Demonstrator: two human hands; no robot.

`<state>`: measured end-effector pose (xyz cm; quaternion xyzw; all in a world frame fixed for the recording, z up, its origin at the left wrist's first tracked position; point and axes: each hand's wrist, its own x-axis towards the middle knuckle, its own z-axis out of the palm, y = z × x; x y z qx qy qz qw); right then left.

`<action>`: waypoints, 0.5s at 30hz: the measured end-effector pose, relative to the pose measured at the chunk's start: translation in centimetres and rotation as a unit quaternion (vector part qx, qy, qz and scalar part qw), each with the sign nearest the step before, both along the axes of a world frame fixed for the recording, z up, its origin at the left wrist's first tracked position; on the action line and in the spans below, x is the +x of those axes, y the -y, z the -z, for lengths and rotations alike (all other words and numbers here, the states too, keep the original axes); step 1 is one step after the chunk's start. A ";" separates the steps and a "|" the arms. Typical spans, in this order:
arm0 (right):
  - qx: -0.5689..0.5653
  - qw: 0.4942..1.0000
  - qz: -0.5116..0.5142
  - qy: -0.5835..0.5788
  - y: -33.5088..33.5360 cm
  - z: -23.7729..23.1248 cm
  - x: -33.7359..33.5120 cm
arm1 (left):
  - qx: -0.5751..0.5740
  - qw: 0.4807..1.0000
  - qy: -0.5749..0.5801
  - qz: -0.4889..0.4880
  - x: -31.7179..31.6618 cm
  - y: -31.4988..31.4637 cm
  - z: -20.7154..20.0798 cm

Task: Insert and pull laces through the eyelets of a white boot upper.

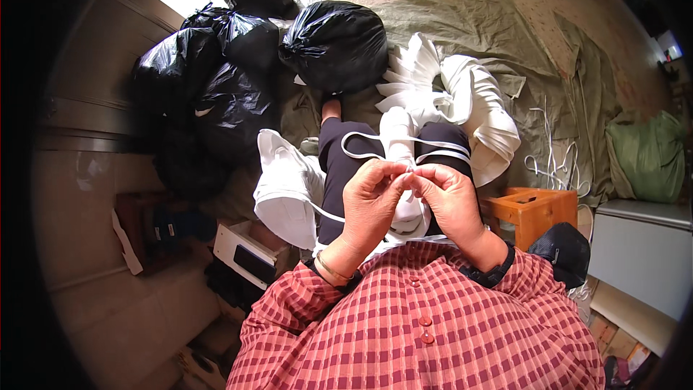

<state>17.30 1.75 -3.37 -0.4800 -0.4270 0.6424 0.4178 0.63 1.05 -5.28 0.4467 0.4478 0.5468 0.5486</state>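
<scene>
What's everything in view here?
Shoe: one, white, lap
Shoelace: count unclear, white, over thighs
Other shoe: at least one, white, outside left knee
Stacked pieces: many, white, ahead
Bags: several, black, upper left
Tarp: at least one, green-grey, floor
Stool: one, orange-brown, right
Cords: several, white, beyond stool
Sack: one, green, far right
Panel: one, grey, right
Zippered item: one, black, right elbow
Open box: one, pale, lower left
Trousers: one pair, black, worn
Shirt: one, red-checked, worn
Left hand: one, bare, over shoe
Right hand: one, bare, over shoe

Your left hand (374, 198) and right hand (453, 201) meet near the fingertips, each thumb (428, 188) and forefinger (437, 171) pinched together, both wrists (338, 258) angled inward.
</scene>
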 end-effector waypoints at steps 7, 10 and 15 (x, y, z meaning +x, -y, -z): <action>-0.062 0.994 0.003 -0.084 0.1 0.6 0.8 | -0.072 0.996 0.043 0.019 -0.1 0.3 -0.3; -0.099 0.986 -0.014 -0.133 -0.2 0.7 1.1 | -0.088 0.992 0.084 0.022 0.2 0.0 -0.4; 0.108 0.983 -0.041 0.141 -1.3 -0.7 1.7 | -0.174 0.969 0.174 0.033 -0.3 0.0 -0.5</action>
